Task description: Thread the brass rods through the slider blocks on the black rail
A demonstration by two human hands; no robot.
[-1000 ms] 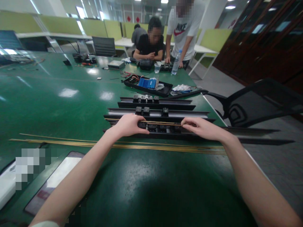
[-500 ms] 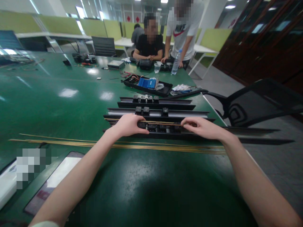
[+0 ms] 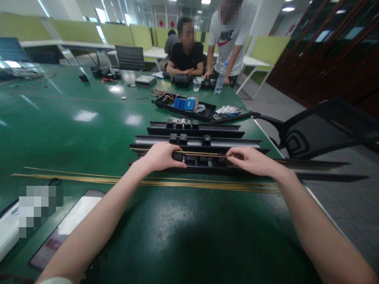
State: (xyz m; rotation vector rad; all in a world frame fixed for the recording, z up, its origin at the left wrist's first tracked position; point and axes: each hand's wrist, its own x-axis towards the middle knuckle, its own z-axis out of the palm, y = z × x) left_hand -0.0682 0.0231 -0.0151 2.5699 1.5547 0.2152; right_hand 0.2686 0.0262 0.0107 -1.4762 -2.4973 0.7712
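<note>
My left hand (image 3: 161, 157) is wrapped over the near black rail (image 3: 204, 170), thumb in front and index finger behind, around a small black block (image 3: 177, 156). Farther right along that rail, my right hand (image 3: 250, 159) pinches a thin brass-coloured rod (image 3: 204, 154) between thumb and fingertips. The rod runs lengthwise above several black blocks seated in the rail. Part of its left length passes behind my left hand. Nearer to me, several loose brass-coloured rods (image 3: 207, 184) lie side by side on the green table (image 3: 189, 228).
Two more black rails with blocks, a middle one (image 3: 148, 141) and a far one (image 3: 225, 127), lie behind. Beyond are a black tray (image 3: 204, 113), a cloth (image 3: 227, 111) and a water bottle (image 3: 219, 79). A phone (image 3: 68, 225) lies at left, a chair (image 3: 328, 126) at right. Two people face me.
My right hand and forearm have shifted very slightly, the fingers still pinching the rod. My left hand stays in place on the rail.
</note>
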